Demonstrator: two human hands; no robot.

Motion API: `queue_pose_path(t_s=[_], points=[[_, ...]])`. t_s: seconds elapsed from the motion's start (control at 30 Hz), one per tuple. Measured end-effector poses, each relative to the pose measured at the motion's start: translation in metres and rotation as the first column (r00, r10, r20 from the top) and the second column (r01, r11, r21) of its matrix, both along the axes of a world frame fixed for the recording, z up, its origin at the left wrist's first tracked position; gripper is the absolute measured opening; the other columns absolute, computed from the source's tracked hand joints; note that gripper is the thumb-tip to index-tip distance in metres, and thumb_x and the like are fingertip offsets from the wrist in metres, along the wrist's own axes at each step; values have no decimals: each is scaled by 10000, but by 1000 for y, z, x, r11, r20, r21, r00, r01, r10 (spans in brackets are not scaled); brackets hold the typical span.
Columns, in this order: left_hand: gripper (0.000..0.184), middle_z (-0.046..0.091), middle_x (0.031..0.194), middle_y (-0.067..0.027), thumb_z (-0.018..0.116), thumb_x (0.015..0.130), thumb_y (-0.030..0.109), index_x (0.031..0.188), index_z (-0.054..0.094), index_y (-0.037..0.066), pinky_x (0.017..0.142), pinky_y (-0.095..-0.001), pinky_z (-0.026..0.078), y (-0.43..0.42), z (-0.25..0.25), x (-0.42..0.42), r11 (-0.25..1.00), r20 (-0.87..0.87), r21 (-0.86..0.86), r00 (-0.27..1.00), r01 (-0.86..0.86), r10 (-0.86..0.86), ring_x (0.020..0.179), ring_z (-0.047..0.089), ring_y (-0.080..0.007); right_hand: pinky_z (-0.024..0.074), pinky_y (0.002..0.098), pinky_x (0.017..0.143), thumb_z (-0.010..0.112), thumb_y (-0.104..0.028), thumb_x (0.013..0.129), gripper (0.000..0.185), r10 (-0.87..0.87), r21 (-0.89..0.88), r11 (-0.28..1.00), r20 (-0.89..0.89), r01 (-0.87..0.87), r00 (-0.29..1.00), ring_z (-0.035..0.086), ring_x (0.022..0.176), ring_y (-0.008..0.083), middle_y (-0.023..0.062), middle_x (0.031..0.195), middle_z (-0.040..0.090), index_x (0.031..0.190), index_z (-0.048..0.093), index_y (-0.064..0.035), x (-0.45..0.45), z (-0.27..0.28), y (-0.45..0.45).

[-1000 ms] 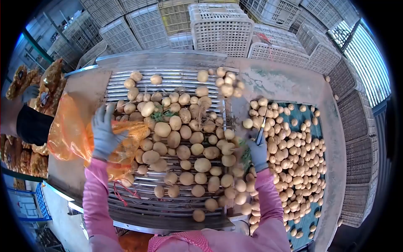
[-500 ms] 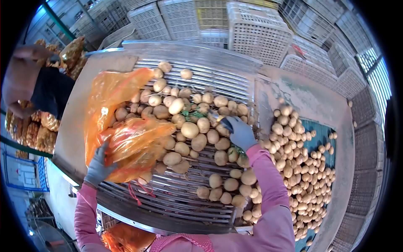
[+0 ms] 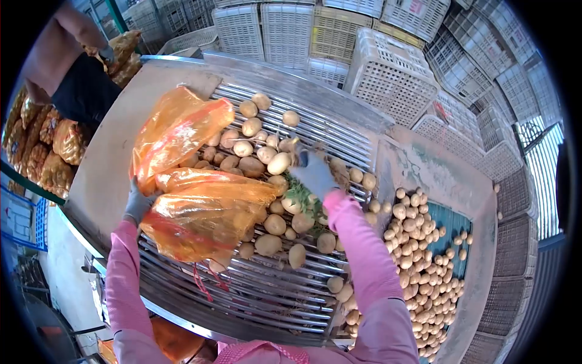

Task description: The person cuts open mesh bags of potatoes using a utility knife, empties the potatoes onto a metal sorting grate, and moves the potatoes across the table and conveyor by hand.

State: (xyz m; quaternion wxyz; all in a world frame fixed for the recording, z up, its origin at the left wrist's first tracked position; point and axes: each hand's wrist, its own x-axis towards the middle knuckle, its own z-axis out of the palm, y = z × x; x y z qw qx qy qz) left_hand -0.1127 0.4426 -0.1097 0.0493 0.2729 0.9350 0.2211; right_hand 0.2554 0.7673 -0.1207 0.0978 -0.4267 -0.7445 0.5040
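My left hand [image 3: 139, 200], in a grey glove, grips the closed end of an orange plastic bag [image 3: 200, 206] with a red stripe. The bag lies spread over the slatted rack, its mouth facing right, with some potatoes showing through its film. My right hand [image 3: 315, 173], also gloved with dark fingertips, reaches over the loose potatoes [image 3: 274, 224] right of the bag mouth. Its fingers are smeared by motion among potatoes, so their grip is unclear. Green leaves [image 3: 300, 197] lie just below that hand. A red drawstring [image 3: 203, 282] hangs from the bag's near edge.
Many potatoes [image 3: 418, 242] are piled on a green belt at the right. Metal bars [image 3: 242, 297] form the rack. Stacked plastic crates [image 3: 391, 79] line the back and right. At the upper left a person [image 3: 73, 67] stands by filled bags [image 3: 57, 173].
My right hand has moved left and up across the rack, and potatoes around it have shifted toward the bag. The bag's lower flap reaches further right. The camera view has turned slightly.
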Motion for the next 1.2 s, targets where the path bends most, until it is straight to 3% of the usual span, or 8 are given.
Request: queue_pose_path(t_s=[0.33, 0.43, 0.47, 0.5, 0.63, 0.73, 1.0, 1.2], points=[[378, 609, 1007, -230, 527, 855, 175, 1222, 476, 102, 778, -436, 454, -9, -124, -9, 910, 316, 408, 923, 77, -220, 935, 577, -405, 477, 388, 855, 620, -264, 714, 522, -123, 98, 991, 409, 90, 904, 590, 987, 366, 245, 1034, 606, 1120, 495, 40, -45, -44, 15], [324, 612, 936, -252, 455, 897, 252, 1181, 494, 101, 714, -481, 458, 7, -57, 70, 983, 144, 2, 973, 184, -182, 862, 579, -430, 479, 388, 817, 599, -202, 720, 445, -48, 122, 993, 322, 9, 946, 605, 934, 360, 245, 1009, 612, 1081, 528, 47, -27, -50, 16], [289, 611, 907, -255, 422, 908, 240, 1142, 503, 91, 709, -491, 452, -30, -173, 2, 957, 490, 291, 857, 14, -161, 849, 578, -432, 481, 384, 797, 621, -208, 712, 447, 49, 73, 995, 232, -67, 971, 623, 897, 340, 228, 995, 622, 1069, 540, 48, -17, -54, 18], [284, 613, 881, -250, 390, 918, 240, 1099, 515, 60, 703, -499, 452, -15, -68, 81, 904, 95, -251, 938, 346, -333, 831, 577, -434, 491, 349, 713, 664, -182, 692, 427, -130, -179, 977, -61, 117, 990, 626, 793, 245, 146, 934, 633, 1044, 564, 39, 5, -51, 9], [336, 624, 841, -248, 487, 896, 331, 1015, 592, 35, 682, -440, 479, -29, 32, 185, 771, 466, -487, 869, 412, -170, 822, 627, -373, 492, 264, 587, 622, -83, 763, 337, -133, -583, 813, -184, 1, 974, 631, 791, 170, 106, 916, 637, 1069, 567, 47, 117, -61, -22], [232, 645, 841, -199, 559, 866, 214, 1026, 632, 63, 708, -342, 493, -88, 74, 241, 822, 532, 40, 684, 568, -499, 805, 648, -265, 513, 269, 667, 616, -140, 790, 394, -461, -795, 603, -411, -62, 786, 627, 792, 161, 98, 963, 640, 1130, 545, 45, 225, -61, -55], [322, 572, 1116, -49, 637, 833, 153, 1115, 559, 17, 842, -307, 448, -187, 134, 284, 930, 566, 364, 804, -47, -181, 1008, 545, -166, 511, 277, 606, 638, -127, 819, 278, 240, 329, 943, -770, 45, 591, 627, 721, 171, 123, 919, 644, 1018, 613, 66, 326, 37, -57], [399, 510, 1218, -90, 486, 923, 123, 1271, 402, -53, 942, -346, 410, -196, 144, 251, 797, -76, 563, 973, 221, -217, 1124, 481, -188, 524, 288, 641, 632, -131, 825, 341, -15, 15, 998, -878, 59, 478, 632, 789, 175, 135, 936, 646, 1107, 578, 53, 247, 108, -63]])
